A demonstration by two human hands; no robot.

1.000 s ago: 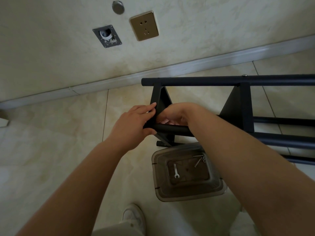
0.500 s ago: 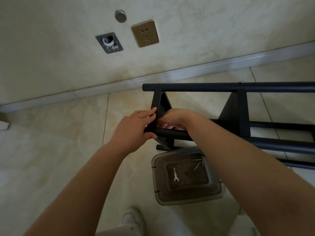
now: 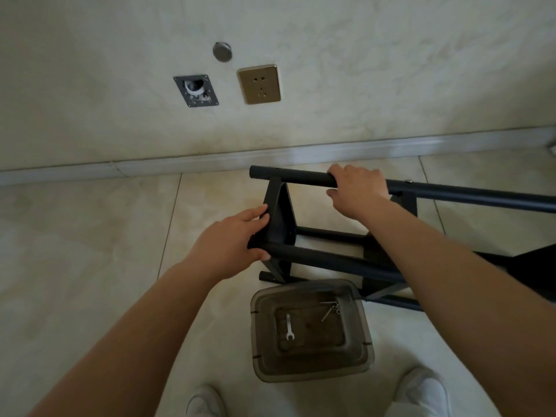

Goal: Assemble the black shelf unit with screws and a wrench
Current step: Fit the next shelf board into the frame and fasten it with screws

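Note:
The black shelf unit (image 3: 328, 260) lies on its side on the tiled floor, its round tubes running off to the right. My left hand (image 3: 231, 239) grips the end of the near tube where it meets the black end panel (image 3: 279, 218). My right hand (image 3: 358, 188) is curled over the top tube (image 3: 301, 177), near its left end. In front of my feet stands a clear smoky plastic bin (image 3: 313, 371). On its bottom lie a small silver wrench (image 3: 289, 326) and a few screws (image 3: 331, 308).
The wall with its baseboard (image 3: 180, 164) runs just behind the shelf. On the wall are a gold power socket (image 3: 259, 84), an open junction box (image 3: 196, 90) and a round metal cap (image 3: 222, 51). My white shoes (image 3: 206, 401) show at the bottom edge.
My right hand left the joint at the near tube and moved up onto the top tube. The left hand kept its hold at the joint. The view tilted down.

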